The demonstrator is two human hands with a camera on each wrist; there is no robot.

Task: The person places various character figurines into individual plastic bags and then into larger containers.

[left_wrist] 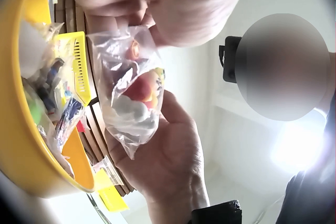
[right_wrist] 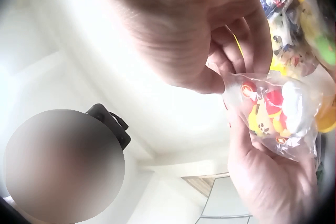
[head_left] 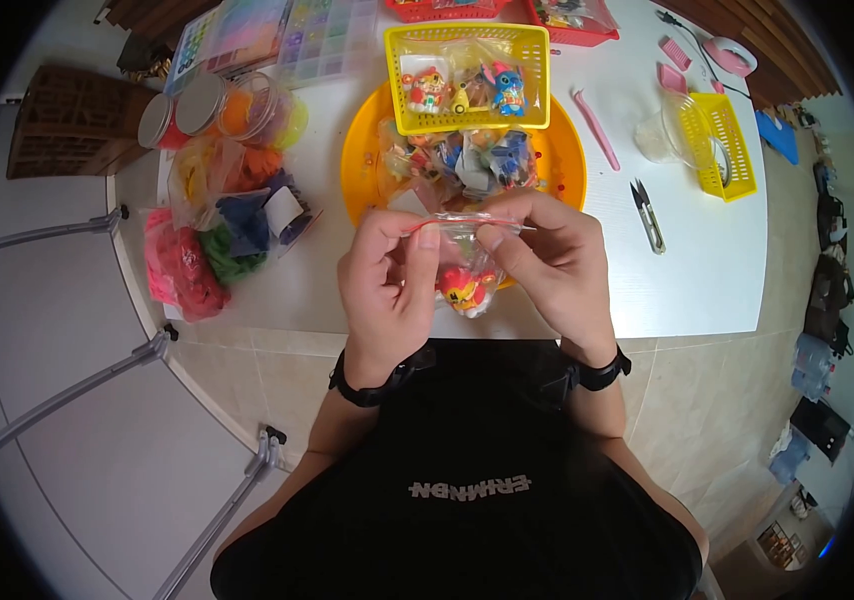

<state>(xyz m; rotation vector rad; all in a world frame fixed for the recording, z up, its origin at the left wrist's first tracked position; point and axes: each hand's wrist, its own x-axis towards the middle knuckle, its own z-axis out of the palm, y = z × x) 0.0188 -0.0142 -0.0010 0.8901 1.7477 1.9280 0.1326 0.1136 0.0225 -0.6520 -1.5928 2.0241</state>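
A small clear zip bag (head_left: 459,243) hangs between both hands over the front of the table. Inside lies a red, yellow and white toy figurine (head_left: 465,291). My left hand (head_left: 387,290) pinches the bag's red-lined top edge at its left end, thumb on the near side. At the other end my right hand (head_left: 565,270) pinches the same edge between thumb and fingers. From the left wrist view, the bag (left_wrist: 113,71) hangs below the left hand, its white-based figurine (left_wrist: 131,113) resting toward the bottom.
Behind the hands, an orange basin (head_left: 362,140) holds several bagged figurines, with a yellow basket (head_left: 467,126) over its far side. Jars (head_left: 199,104) and coloured bags (head_left: 187,262) sit left. Snips (head_left: 648,218), a pink tool (head_left: 597,130) and another yellow basket (head_left: 730,140) lie right.
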